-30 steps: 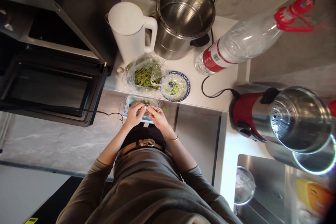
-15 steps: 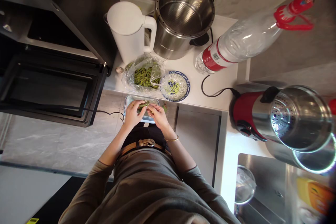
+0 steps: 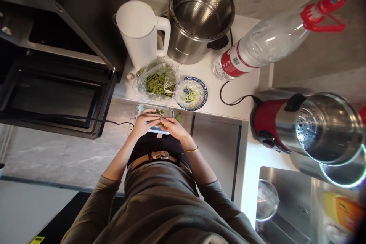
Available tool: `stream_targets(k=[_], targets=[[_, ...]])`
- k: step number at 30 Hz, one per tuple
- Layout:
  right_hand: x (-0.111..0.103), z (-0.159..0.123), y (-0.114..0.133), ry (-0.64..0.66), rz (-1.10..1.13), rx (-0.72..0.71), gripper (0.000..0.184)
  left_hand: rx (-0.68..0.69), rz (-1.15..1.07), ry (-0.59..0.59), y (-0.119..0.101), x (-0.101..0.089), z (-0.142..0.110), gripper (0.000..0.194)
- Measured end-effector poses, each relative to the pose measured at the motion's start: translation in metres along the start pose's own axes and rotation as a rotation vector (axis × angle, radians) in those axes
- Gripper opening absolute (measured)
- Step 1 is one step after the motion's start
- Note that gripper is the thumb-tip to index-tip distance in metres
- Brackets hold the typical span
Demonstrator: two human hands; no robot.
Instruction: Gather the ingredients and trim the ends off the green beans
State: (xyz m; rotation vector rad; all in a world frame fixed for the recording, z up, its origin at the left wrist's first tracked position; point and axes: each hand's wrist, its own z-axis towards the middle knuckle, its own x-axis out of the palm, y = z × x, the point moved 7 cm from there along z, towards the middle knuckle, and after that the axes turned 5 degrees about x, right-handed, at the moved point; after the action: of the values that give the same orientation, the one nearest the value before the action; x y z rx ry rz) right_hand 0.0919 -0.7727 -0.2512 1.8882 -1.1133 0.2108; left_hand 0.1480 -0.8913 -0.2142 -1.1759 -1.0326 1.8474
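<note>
My left hand [image 3: 145, 122] and my right hand [image 3: 174, 127] meet fingertip to fingertip in front of my waist. Both are closed in a pinch on a small green soybean pod, mostly hidden by the fingers. Under them is a clear rectangular container [image 3: 139, 109] with some green pods or shells [image 3: 158, 111] inside. Just beyond, on the counter, lies an opened plastic bag [image 3: 139, 85] full of green soybean pods [image 3: 156, 84]. Touching it on the right, a blue-rimmed plate [image 3: 203, 93] carries several pale green shelled beans [image 3: 190, 94].
A white pitcher [image 3: 138, 26] and a steel pot [image 3: 185, 49] stand behind the bag. A large red-capped water bottle [image 3: 257, 49] is to the right, near a red appliance [image 3: 265, 122] and a sink [image 3: 291, 190]. At left, a black oven door [image 3: 54, 95] hangs open.
My hands have drawn closer together and a little lower, with the left fingers shifting from spread around the pod to a pinch. More of the container's contents shows behind them.
</note>
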Motion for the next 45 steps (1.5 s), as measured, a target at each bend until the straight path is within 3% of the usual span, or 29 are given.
stream_targets(k=[4, 8, 14, 17, 20, 27, 35, 39, 45], targets=[[0.003, -0.001, 0.000, 0.056, -0.027, 0.010, 0.039, -0.046, -0.062, 0.028, 0.003, -0.001, 0.001, 0.016], [0.004, -0.002, -0.001, 0.074, 0.019, 0.003, 0.035, -0.123, -0.160, -0.017, 0.005, -0.003, 0.003, 0.012], [-0.001, -0.001, 0.002, 0.038, 0.119, -0.007, 0.021, -0.445, -0.559, -0.263, 0.020, 0.011, -0.005, 0.026], [-0.004, 0.000, 0.003, 0.020, 0.146, 0.003, 0.028, -0.585, -0.841, -0.421, 0.026, 0.022, -0.011, 0.038], [-0.001, 0.002, -0.001, -0.018, 0.127, 0.008, 0.031, -0.641, -0.976, -0.462, 0.027, 0.032, -0.014, 0.043], [0.010, 0.008, -0.007, -0.143, 0.089, -0.113, 0.038, -0.593, -0.697, -0.298, 0.030, 0.047, -0.019, 0.052], [-0.005, 0.003, 0.005, -0.256, 0.023, -0.129, 0.046, -0.376, -0.300, -0.200, 0.021, 0.020, -0.016, 0.045], [-0.012, 0.000, 0.007, -0.323, -0.056, -0.180, 0.048, -0.371, -0.149, -0.163, 0.017, 0.010, -0.011, 0.035], [-0.018, -0.006, 0.015, -0.406, -0.269, -0.290, 0.039, -0.467, -0.124, -0.159, 0.022, 0.013, -0.013, 0.035]])
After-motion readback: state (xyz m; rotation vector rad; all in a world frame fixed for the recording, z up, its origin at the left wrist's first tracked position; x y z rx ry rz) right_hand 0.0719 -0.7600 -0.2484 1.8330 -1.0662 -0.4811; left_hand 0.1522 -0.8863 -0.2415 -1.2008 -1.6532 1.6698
